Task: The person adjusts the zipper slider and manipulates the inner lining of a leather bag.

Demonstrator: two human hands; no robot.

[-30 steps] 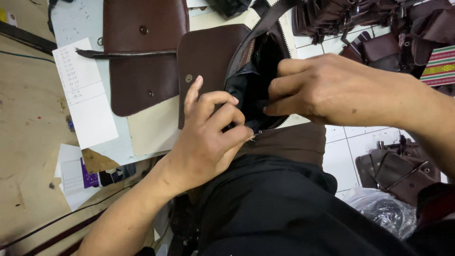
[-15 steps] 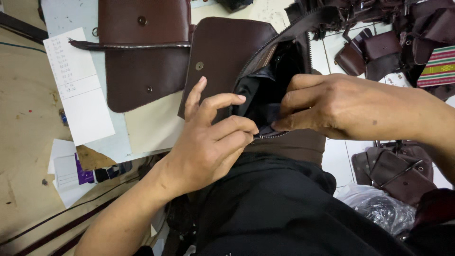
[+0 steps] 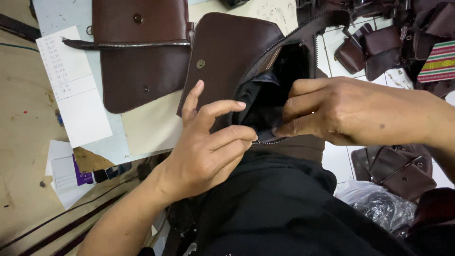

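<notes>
Now both hands are on the dark brown leather bag (image 3: 232, 61), which sits propped over the person's lap in black clothing, its zipped mouth gaping toward them. Left hand (image 3: 208, 147) has its fingers curled shut, pinching the near edge of the bag's opening beside the zipper (image 3: 268, 141), index finger lifted off. Right hand (image 3: 350, 111) comes in from the bag's other side, fingers closed on the black lining (image 3: 265, 99), thumb pressed just inside the mouth. That leather looks supple but with some body, light enough to hold up easily; the lining looks thin and floppy, so I'd say the firm zipper edge is the place to grip. Beyond the bag, a second brown flap piece (image 3: 142, 61) lies flat on the surface (image 3: 23, 142), with white paper sheets (image 3: 76, 85) beside it.
</notes>
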